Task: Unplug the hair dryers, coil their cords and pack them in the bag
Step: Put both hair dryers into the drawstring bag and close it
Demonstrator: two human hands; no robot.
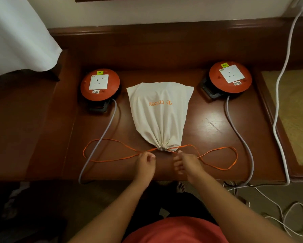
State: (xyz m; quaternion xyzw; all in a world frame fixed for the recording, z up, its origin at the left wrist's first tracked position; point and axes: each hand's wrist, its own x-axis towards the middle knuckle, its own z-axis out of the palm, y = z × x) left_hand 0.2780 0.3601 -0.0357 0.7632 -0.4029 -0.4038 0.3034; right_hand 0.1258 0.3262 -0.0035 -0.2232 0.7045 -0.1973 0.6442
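A cream cloth drawstring bag (158, 113) with orange lettering lies on the dark wooden table (217, 130), its mouth cinched shut and pointing toward me. Orange drawstring loops (220, 157) spread out to both sides of the mouth. My left hand (145, 163) pinches the left drawstring just left of the mouth. My right hand (186, 163) holds the right drawstring just right of it. No hair dryer shows; whatever is in the bag is hidden.
Two orange extension reels with white sockets stand at the back, a left reel (100, 85) and a right reel (230, 77), their sockets empty. Grey cables (101, 135) run from them over the front edge. A white cable (278, 102) hangs at the right. White cloth (15, 35) hangs at the left.
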